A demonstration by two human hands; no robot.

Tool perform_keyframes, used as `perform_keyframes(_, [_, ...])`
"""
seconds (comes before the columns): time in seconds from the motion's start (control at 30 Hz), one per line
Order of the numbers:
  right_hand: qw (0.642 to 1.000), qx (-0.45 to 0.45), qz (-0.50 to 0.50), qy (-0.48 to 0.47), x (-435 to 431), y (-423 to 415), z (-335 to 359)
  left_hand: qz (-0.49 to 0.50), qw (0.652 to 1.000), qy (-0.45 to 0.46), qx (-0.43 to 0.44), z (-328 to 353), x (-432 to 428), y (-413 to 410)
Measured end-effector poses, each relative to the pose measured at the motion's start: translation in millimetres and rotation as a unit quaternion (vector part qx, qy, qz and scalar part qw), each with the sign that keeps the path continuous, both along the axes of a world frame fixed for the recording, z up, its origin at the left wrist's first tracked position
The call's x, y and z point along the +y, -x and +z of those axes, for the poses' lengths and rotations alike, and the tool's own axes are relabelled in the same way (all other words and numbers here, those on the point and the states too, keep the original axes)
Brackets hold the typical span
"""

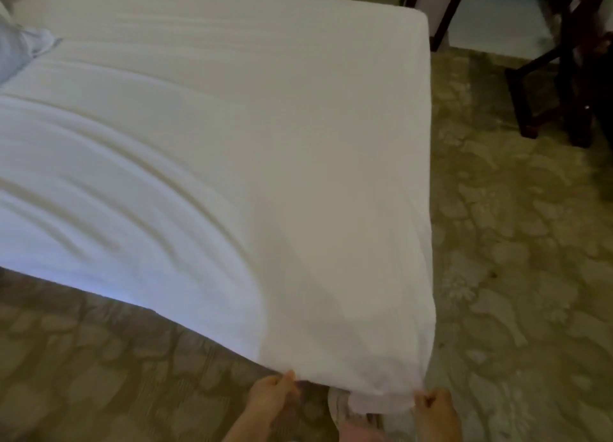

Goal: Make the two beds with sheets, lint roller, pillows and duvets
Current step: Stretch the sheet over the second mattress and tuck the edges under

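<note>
With the sheet (232, 176) pinched at six o'clock in curled fingers of the left hand (274, 396) and right hand (435, 408), its one-o'clock corner could be dragged loose by overpulling.

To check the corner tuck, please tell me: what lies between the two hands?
In the head view, the corner of the white sheet stretches between the left hand and the right hand; each grips it.

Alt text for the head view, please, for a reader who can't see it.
The left hand and right hand grip the hem of a white sheet at the near corner of the bed; the sheet lies wrinkled across it. Patterned carpet lies around, with dark wooden furniture at upper right.
</note>
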State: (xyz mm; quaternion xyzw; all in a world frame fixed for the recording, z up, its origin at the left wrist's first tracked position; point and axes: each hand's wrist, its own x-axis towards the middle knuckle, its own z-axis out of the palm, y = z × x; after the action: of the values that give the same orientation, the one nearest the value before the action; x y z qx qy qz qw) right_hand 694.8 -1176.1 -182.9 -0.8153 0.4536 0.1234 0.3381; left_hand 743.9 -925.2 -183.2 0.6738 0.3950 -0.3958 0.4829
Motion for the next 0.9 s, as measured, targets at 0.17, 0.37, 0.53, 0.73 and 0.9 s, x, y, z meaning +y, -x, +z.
perform_keyframes(0.17, [0.998,-0.047,0.043,-0.02,97.3,-60.6,22.6,0.051,0.998,0.021,0.017,18.9,89.3,-21.4])
perform_keyframes(0.37, [0.973,-0.091,0.2,-0.065,231.0,-140.0,31.7,0.104,0.992,-0.064,-0.015,27.6,238.4,-49.8])
perform_keyframes(0.53, [0.952,-0.117,0.264,-0.095,342.2,-203.8,29.7,0.185,0.98,-0.07,0.001,18.2,355.9,-94.7])
perform_keyframes(0.73, [0.937,-0.123,0.321,-0.06,500.1,-268.4,13.9,0.356,0.933,-0.042,-0.018,-12.7,501.2,-187.1])
perform_keyframes(0.9, [0.901,-0.184,0.387,-0.067,614.6,-301.5,9.0,0.405,0.902,-0.128,-0.077,-13.4,613.1,-249.6])
